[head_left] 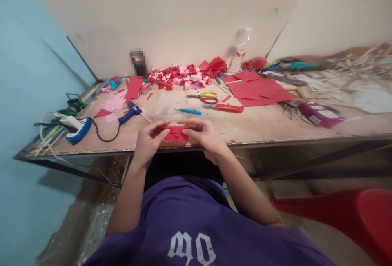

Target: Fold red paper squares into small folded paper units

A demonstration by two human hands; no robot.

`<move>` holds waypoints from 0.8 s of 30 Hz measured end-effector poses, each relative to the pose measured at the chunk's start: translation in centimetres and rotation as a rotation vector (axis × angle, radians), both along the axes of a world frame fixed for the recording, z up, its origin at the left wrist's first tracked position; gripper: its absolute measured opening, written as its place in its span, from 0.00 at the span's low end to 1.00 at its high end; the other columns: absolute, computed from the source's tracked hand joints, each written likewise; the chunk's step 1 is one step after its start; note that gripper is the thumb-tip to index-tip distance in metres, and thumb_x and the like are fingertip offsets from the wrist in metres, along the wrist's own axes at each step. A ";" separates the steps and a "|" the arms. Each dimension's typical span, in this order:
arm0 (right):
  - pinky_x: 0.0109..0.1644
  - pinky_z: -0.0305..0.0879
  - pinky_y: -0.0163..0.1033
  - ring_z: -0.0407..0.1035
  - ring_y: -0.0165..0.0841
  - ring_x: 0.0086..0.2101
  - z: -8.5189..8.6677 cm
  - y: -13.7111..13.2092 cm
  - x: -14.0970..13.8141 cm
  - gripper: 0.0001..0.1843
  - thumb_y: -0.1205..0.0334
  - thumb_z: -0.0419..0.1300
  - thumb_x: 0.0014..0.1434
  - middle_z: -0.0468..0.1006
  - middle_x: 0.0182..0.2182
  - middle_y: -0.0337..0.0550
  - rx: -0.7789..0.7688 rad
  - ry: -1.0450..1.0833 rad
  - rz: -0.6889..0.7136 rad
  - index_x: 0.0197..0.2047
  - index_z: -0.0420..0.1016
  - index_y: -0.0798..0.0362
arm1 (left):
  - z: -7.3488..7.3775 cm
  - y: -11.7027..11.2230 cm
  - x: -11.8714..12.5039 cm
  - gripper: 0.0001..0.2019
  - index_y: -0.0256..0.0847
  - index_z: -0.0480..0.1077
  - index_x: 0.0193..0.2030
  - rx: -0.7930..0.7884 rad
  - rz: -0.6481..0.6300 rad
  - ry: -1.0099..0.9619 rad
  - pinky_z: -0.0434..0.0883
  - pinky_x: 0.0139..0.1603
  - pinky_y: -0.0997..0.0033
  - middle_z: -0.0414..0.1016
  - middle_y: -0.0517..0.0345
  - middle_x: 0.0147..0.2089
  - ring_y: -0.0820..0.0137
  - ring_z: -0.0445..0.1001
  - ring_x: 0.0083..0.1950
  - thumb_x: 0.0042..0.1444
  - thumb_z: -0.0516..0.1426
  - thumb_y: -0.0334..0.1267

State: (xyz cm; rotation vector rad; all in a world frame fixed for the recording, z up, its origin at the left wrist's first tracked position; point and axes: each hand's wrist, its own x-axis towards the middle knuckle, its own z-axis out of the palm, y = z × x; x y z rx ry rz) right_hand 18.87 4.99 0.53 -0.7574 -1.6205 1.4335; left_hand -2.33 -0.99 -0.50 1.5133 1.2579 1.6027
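A small folded piece of red paper is stretched between my two hands above the table's front edge, its crease lines showing. My left hand pinches its left end between thumb and fingers. The right end is pinched the same way by my right hand. Just beyond the paper lie a blue pen-like tool, scissors with yellow and red handles and a red-handled utility knife. Farther back is a heap of small folded red and pink paper pieces.
Red paper sheets lie at the right, with a purple box beside them. A plastic bottle stands by the wall. On the left are a blue glue gun, its cord and a power strip. A red chair is at lower right.
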 end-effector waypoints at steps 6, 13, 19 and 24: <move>0.43 0.74 0.40 0.80 0.37 0.37 0.0 0.0 0.0 0.13 0.56 0.75 0.57 0.88 0.37 0.45 0.028 -0.014 -0.069 0.44 0.91 0.52 | 0.1 0.1 0.2 0.14 0.40 0.86 0.43 -0.099 -0.025 -0.016 0.80 0.44 0.70 0.87 0.54 0.40 0.65 0.83 0.40 0.57 0.72 0.48; 0.40 0.76 0.38 0.81 0.35 0.36 0.5 -0.4 -0.1 0.33 0.61 0.78 0.53 0.89 0.40 0.43 -0.087 0.024 0.091 0.62 0.85 0.50 | 0.4 0.3 0.3 0.22 0.41 0.80 0.52 -0.099 -0.027 -0.112 0.78 0.35 0.73 0.83 0.57 0.37 0.69 0.81 0.34 0.56 0.73 0.51; 0.33 0.72 0.35 0.79 0.34 0.32 0.2 -0.3 0.0 0.22 0.58 0.76 0.56 0.87 0.35 0.43 -0.055 0.023 0.009 0.53 0.88 0.53 | 0.1 -0.1 0.0 0.15 0.42 0.85 0.49 -0.028 -0.080 0.064 0.80 0.44 0.70 0.87 0.51 0.50 0.64 0.85 0.45 0.57 0.72 0.44; 0.38 0.77 0.39 0.82 0.37 0.36 0.2 -0.6 0.1 0.25 0.61 0.76 0.55 0.89 0.38 0.43 -0.041 0.011 0.045 0.57 0.87 0.50 | 0.1 0.0 0.1 0.09 0.40 0.86 0.36 -0.067 -0.003 0.023 0.79 0.38 0.69 0.87 0.54 0.35 0.64 0.83 0.36 0.59 0.69 0.44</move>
